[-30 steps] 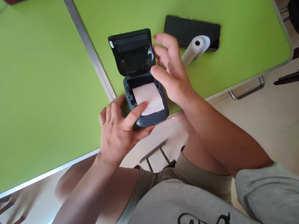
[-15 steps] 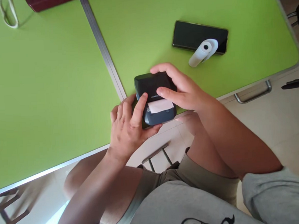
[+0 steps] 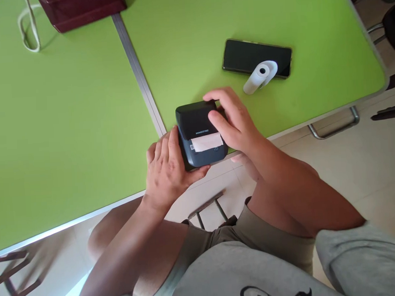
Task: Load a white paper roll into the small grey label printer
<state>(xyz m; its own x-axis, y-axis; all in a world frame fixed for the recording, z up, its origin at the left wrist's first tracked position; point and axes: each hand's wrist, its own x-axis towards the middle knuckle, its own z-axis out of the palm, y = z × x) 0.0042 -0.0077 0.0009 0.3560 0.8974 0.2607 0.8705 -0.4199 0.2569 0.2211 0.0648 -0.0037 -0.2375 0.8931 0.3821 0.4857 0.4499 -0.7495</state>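
A small dark label printer (image 3: pixel 203 158) sits at the near edge of the green table, its black lid (image 3: pixel 196 117) down. A strip of white paper (image 3: pixel 207 142) sticks out of the slot in front of the lid. My left hand (image 3: pixel 168 165) grips the printer's left side, with the thumb along its front edge. On the other side, my right hand (image 3: pixel 232 117) holds the right side, its thumb and forefinger curled at the lid's right edge. The undersides of the fingers are hidden.
Beyond my right hand, a paper roll (image 3: pixel 255 79) with a loose end lies against a black phone (image 3: pixel 245 55). A dark red box (image 3: pixel 84 10) and a white cord (image 3: pixel 34 33) are at the far left. A metal strip (image 3: pixel 137 71) divides the tabletop.
My left forefinger has come off the lid down to the printer's left side. My right thumb has drawn back towards the lid's right edge, uncovering the printed lettering. The view has shifted slightly.
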